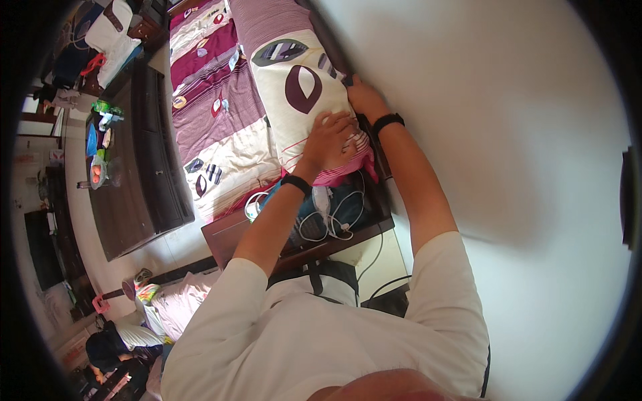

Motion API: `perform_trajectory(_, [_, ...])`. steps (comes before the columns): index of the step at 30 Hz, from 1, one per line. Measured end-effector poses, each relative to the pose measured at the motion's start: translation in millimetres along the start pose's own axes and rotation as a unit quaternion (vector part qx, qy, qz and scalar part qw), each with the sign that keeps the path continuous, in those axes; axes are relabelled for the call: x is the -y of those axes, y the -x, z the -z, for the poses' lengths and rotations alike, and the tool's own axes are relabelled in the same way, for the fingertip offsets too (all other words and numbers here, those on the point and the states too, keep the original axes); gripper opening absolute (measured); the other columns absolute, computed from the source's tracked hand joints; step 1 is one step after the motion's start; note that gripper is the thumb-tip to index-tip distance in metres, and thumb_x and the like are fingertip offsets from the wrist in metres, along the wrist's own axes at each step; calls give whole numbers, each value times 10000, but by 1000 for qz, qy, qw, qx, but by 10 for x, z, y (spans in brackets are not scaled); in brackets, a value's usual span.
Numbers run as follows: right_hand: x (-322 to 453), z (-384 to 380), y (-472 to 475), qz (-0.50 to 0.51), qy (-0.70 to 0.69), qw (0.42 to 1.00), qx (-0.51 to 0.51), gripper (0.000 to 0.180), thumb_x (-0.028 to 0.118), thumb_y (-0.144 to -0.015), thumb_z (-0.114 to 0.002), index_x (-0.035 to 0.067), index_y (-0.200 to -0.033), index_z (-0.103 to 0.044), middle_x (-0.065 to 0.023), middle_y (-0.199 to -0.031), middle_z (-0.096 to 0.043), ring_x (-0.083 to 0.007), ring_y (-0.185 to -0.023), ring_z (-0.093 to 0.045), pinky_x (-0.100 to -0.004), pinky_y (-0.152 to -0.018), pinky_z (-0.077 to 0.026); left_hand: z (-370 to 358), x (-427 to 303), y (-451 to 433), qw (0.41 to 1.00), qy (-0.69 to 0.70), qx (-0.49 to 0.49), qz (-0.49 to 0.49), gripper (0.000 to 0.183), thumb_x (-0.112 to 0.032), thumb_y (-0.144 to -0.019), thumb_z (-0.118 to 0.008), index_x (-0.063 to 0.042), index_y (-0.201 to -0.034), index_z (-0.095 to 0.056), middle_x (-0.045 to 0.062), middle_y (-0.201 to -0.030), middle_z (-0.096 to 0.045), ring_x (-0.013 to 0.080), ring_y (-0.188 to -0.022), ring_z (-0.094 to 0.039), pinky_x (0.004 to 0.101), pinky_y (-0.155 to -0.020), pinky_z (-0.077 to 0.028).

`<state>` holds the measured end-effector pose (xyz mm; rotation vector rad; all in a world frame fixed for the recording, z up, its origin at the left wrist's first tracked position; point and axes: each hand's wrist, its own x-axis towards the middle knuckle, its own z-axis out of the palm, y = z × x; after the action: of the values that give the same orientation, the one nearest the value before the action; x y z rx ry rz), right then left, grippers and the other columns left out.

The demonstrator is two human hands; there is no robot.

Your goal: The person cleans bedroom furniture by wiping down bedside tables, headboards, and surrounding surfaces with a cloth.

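Observation:
A long padded cushion [273,75] with a leaf pattern lies along the back of a dark wooden sofa, against the wall side. My left hand [332,139] presses flat on its cream cover near the close end, fingers spread a little. At the cushion's right edge is my right hand [367,100], its fingertips hidden between the cushion and the dark backrest, so its grip cannot be made out. Pink striped cloth [341,173] bunches below my left hand. A patterned cover [218,110] in cream, maroon and mauve spreads over the seat.
A white power strip [321,200] and looped white cables [328,233] lie on the sofa's near end, by the wooden armrest [225,235]. Left stands a dark coffee table [130,165] with fruit in a bowl [98,170]. A white wall [501,125] rises at the right.

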<state>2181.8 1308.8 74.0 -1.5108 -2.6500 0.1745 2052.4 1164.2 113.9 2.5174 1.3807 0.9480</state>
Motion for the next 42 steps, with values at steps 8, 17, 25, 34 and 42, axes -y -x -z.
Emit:
perform_trajectory(8, [-54, -40, -450, 27, 30, 999, 2, 226, 112, -844, -503, -38, -916, -655, -203, -1236, -469, -371, -1033, -560, -447, -862, -507, -23, 76, -28, 999, 11, -42, -22, 284, -224, -681, -593, -85, -925, -637, 38, -1087, -617, 191, -1153, -504, 425, -1017, -313])
perform_trajectory(17, [-116, -112, -425, 17, 20, 1000, 10, 330, 100, -871, -494, 33, -1184, -571, -196, -1194, -511, -366, -1012, -566, -429, -845, -512, 16, 0, -56, 999, 22, -42, 1, 222, -171, -692, -585, -101, -896, -639, 43, -1036, -622, 217, -1115, -522, 423, -1011, -313])
perform_trajectory(25, [118, -254, -274, -103, 82, 988, -77, 500, 105, -892, -530, 127, -1381, -422, -178, -1209, -517, -386, -1106, -521, -446, -897, -487, 451, 109, 369, 1000, 13, -15, 20, 206, -173, -745, -583, -122, -938, -631, 20, -1044, -620, 209, -1147, -508, 436, -1034, -297])
perform_trajectory(34, [30, -369, -1220, -86, 86, 984, -130, 460, 96, -887, -516, 56, -1340, -450, -203, -1205, -521, -403, -1055, -546, -453, -865, -505, 568, 137, 352, 999, 34, -13, 32, 163, -179, -731, -620, -122, -882, -643, 2, -1031, -631, 172, -1155, -513, 424, -1034, -311])
perform_trajectory(42, [-86, -423, -2340, -208, -43, 975, -60, 430, 197, -948, -427, 56, -1355, -434, -217, -1141, -583, -406, -949, -622, -488, -810, -516, 562, 185, 389, 993, 101, 3, 65, 243, -165, -692, -614, -156, -929, -668, -36, -1063, -628, 149, -1149, -521, 423, -1016, -324])
